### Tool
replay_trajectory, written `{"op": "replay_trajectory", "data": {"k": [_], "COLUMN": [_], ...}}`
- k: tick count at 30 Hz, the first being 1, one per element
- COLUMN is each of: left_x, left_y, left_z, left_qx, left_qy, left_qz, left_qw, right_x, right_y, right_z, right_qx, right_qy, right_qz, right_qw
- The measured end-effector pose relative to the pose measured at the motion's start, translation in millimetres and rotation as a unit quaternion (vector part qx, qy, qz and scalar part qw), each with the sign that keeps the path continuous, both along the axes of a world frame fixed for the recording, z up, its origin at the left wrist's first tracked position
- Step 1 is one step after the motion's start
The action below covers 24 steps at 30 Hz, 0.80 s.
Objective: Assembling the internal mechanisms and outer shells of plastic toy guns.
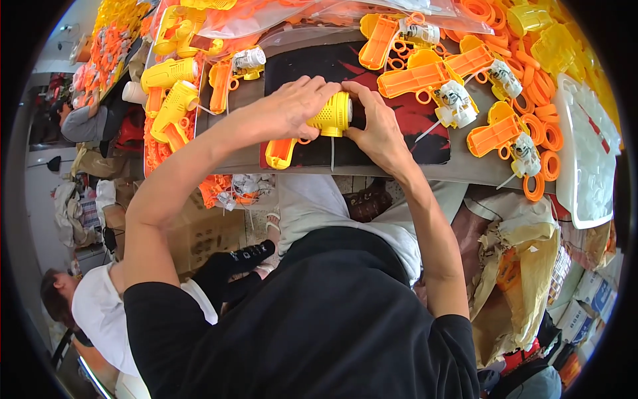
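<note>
Over a black mat with red marks, both hands hold a toy gun with a round yellow body and an orange grip. My left hand lies over the body's left side, its fingers curved across the top. At the other end my right hand grips with the thumb below and fingers above, partly hiding that end. A pale thin strip hangs down under the body. Several orange-and-yellow gun halves with white printed inner parts, such as this one, lie to the right.
Yellow toy guns stand at the left. Orange rings pile up at the right, beside a white tray. Clear plastic bags lie at the back. A person in white sits near the cardboard box; brown paper hangs at the right.
</note>
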<state>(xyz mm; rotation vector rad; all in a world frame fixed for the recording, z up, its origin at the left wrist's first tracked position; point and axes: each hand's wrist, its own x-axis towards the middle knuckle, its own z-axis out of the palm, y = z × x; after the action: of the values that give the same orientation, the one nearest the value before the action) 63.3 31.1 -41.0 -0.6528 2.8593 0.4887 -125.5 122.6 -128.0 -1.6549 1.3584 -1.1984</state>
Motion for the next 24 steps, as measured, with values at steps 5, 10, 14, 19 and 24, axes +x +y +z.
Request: {"op": "replay_trajectory", "data": {"k": [5,10,14,19,24], "left_x": [7,6,3,8,7], "left_y": [0,3,-3,-2,1], "left_z": [-3,-4,-4,-6,-5], "left_qx": [0.038,0.012,0.059,0.054,0.054], "left_qy": [-0.03,0.038,0.028,0.064,0.046], "left_qz": [0.022,0.034,0.066,0.068,0.082], "left_qw": [0.999,0.999,0.996,0.994,0.994], "right_x": [3,2,1,3,4], "right_y": [1,1,1,1,2], "right_z": [1,4,4,5,3], "right_qx": [-0.002,0.001,-0.001,-0.006,-0.006], "right_qy": [-0.01,-0.004,0.004,-0.002,0.005], "right_qz": [-0.012,-0.004,-0.006,-0.007,-0.004], "right_qw": [1.0,1.0,1.0,1.0,1.0]}}
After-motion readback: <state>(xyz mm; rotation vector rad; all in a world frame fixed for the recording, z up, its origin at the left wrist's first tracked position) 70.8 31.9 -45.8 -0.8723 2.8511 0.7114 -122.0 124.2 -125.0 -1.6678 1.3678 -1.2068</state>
